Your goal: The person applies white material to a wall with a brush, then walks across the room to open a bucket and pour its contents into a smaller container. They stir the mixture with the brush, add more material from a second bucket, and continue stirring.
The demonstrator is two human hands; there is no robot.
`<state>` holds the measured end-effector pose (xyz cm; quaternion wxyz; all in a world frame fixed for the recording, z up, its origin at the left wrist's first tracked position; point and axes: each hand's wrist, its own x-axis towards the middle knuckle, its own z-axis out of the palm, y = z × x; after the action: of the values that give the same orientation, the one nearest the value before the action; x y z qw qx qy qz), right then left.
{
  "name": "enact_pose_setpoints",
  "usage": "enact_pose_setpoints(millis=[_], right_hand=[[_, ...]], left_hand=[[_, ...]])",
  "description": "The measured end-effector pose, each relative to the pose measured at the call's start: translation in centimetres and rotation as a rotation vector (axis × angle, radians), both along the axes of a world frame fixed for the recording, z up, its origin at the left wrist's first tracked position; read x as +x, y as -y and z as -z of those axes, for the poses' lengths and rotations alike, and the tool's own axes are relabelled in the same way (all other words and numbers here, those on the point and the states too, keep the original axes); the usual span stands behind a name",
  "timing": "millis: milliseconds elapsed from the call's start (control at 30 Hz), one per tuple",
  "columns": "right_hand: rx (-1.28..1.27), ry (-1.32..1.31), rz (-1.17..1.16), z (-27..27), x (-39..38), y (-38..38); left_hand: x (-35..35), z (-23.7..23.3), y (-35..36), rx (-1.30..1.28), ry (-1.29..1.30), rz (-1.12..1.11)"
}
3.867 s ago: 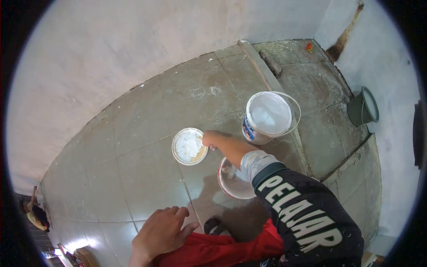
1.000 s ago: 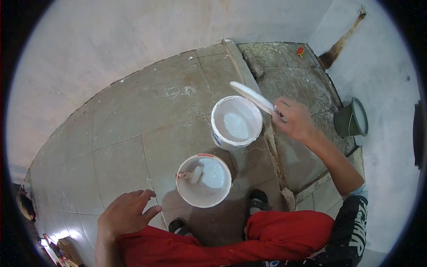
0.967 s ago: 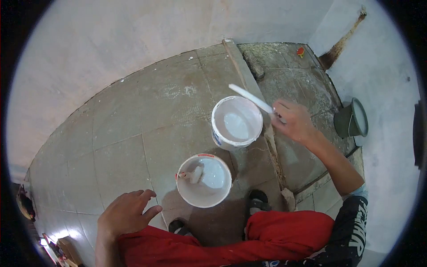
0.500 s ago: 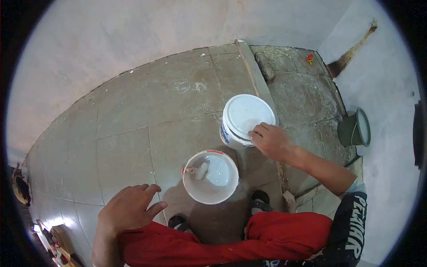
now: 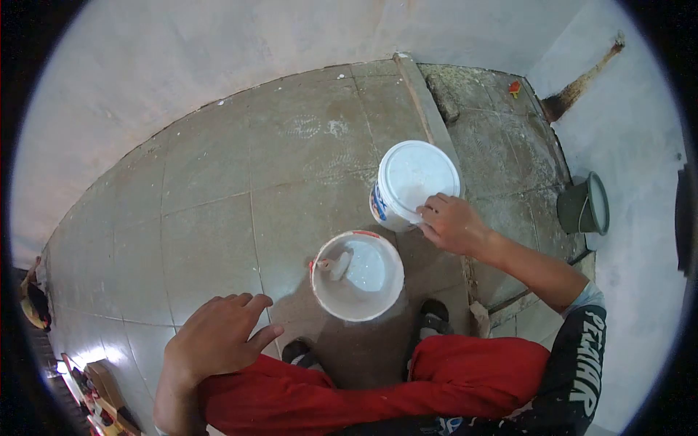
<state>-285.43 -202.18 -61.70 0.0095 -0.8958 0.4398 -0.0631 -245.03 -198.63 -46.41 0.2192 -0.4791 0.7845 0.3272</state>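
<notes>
A white bucket (image 5: 384,212) with a blue label stands on the tiled floor, its white lid (image 5: 417,173) on top. My right hand (image 5: 456,227) grips the near edge of that lid, fingers over the rim and thumb lower down. Closer to my feet sits an open white pail (image 5: 357,311) holding white liquid, probably paint. Inside it, a whitish object (image 5: 339,266), possibly a brush or roller, leans against the left wall. My left hand (image 5: 222,336) is open above my left knee, fingers spread and touching neither container.
A dark green bucket (image 5: 584,207) is by the right wall, beyond a raised floor strip (image 5: 429,109). A small red and yellow item (image 5: 515,89) lies in the far corner. Boxes and clutter (image 5: 102,385) are at lower left. My sandalled feet flank the pail.
Both buckets sit slightly higher and farther right in view, as the camera has shifted. My right hand stays at the lid's near edge; my left hand stays open.
</notes>
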Motion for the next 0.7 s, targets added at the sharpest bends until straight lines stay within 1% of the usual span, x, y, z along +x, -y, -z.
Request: enact_pose_setpoints(millis=[67, 133, 167, 200, 233, 267, 300, 333, 400, 433, 500, 533, 600, 633, 700], right_hand=[[0.021, 0.053, 0.032, -1.0, 0.8, -0.6], [0.048, 0.109, 0.067, -1.6, 1.6, -1.9], [0.203, 0.154, 0.148, -1.7, 2.1, -2.5], [0.357, 0.197, 0.229, -1.6, 2.4, -3.1], [0.370, 0.202, 0.229, -1.1, 2.7, -3.7], [0.537, 0.191, 0.246, -0.4, 2.7, -4.1], [0.706, 0.176, 0.263, 0.0, 2.6, -4.5], [0.709, 0.175, 0.267, 0.1, 2.5, -5.0], [0.852, 0.025, 0.206, -0.3, 2.2, -6.6], [0.862, 0.024, 0.208, -0.7, 1.9, -7.3], [0.899, 0.029, 0.305, -1.5, 0.9, -8.8], [0.901, 0.038, 0.312, -1.6, 0.3, -9.4], [0.875, -0.026, 0.437, -1.8, -1.1, -11.3], [0.882, -0.022, 0.484, -2.0, -1.4, -12.1], [0.913, -0.083, 0.552, -3.1, -2.9, -13.9]], left_hand=[[0.2, 0.8, 0.0, -0.029, -0.035, 0.033], [0.4, 3.5, 0.6, 0.013, -0.055, 0.055], [0.6, 5.5, 1.2, 0.038, -0.083, 0.075], [1.0, 8.1, 2.2, 0.084, -0.153, 0.030], [1.7, 11.1, 3.4, 0.134, -0.222, -0.015], [2.4, 14.3, 5.3, 0.286, -0.262, -0.116], [2.7, 16.3, 6.9, 0.439, -0.303, -0.217], [2.1, 16.5, 7.5, 0.443, -0.304, -0.214], [0.4, 16.5, 7.9, 0.494, -0.443, -0.338], [-0.2, 16.1, 7.6, 0.504, -0.441, -0.339], [-1.0, 14.4, 7.0, 0.462, -0.092, 0.046], [-0.9, 14.7, 7.0, 0.463, -0.085, 0.054], [-1.4, 16.1, 6.9, 0.709, -0.340, -0.250], [-1.4, 16.5, 6.8, 0.726, -0.336, -0.206], [-1.5, 17.2, 6.4, 0.787, -0.562, -0.283]])
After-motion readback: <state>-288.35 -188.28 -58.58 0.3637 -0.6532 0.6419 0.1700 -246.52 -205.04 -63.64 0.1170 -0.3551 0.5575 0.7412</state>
